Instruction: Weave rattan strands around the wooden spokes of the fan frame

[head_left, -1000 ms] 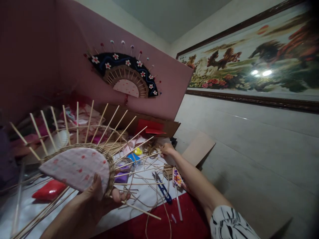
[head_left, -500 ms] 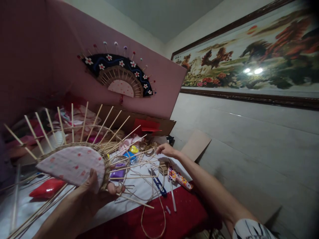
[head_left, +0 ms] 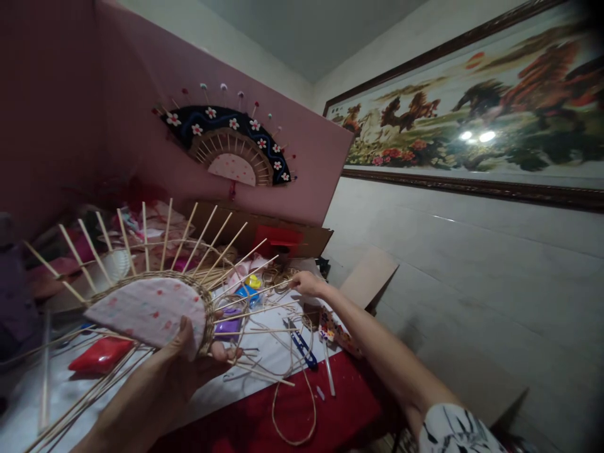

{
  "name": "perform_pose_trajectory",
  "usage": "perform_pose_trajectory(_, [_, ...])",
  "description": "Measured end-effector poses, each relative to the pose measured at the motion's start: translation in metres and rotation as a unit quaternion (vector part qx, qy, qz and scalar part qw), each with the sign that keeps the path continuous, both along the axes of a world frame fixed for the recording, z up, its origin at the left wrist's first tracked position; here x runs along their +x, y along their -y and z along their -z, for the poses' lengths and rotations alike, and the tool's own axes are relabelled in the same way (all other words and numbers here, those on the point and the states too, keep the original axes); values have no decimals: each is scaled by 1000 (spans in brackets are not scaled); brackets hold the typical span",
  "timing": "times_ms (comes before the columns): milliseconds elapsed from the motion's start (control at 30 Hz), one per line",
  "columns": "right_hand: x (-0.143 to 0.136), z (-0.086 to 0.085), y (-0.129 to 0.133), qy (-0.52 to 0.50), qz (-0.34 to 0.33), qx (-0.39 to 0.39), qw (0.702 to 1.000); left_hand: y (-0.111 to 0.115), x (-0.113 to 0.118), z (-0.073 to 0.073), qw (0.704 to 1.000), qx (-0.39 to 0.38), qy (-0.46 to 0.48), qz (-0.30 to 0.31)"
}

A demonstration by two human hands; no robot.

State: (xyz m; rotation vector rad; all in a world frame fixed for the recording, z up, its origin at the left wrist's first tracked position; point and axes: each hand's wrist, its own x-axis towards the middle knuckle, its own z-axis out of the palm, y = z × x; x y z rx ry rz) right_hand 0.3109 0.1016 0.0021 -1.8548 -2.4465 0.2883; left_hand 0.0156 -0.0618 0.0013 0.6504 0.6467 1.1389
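My left hand [head_left: 182,358] grips a half-made fan by its lower right side, thumb over the cloth and fingers behind. The fan has a half-round centre of pale cloth with red dots [head_left: 151,308], a woven cord border, and thin wooden sticks [head_left: 168,236] spreading outward. A cord runs across several sticks partway along them. My right hand [head_left: 307,284] reaches to the outer end of a right-side stick, its fingers pinched together there. Whether they hold the stick tip or a cord is too small to tell. A loop of cord [head_left: 315,409] hangs over the red cloth below.
Blue thread snips [head_left: 302,346], a clear stick [head_left: 329,371], and red [head_left: 101,354], purple [head_left: 229,327] and blue packets lie on the white sheet. Cardboard [head_left: 370,280] leans on the right wall. A finished dark flowered fan [head_left: 231,135] hangs on the pink panel behind.
The fan and my left hand have shifted slightly right and down in view. My right hand has moved a little left, staying by the stick's end.
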Motion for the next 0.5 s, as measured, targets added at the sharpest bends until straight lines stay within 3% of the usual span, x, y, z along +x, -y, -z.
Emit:
perform_pose_trajectory(233, [9, 1, 49, 117, -53, 2, 992, -1, 1, 3, 1000, -10, 10, 12])
perform_pose_trajectory(500, [-6, 7, 69, 149, -64, 49, 986, 2, -2, -5, 999, -7, 32, 24])
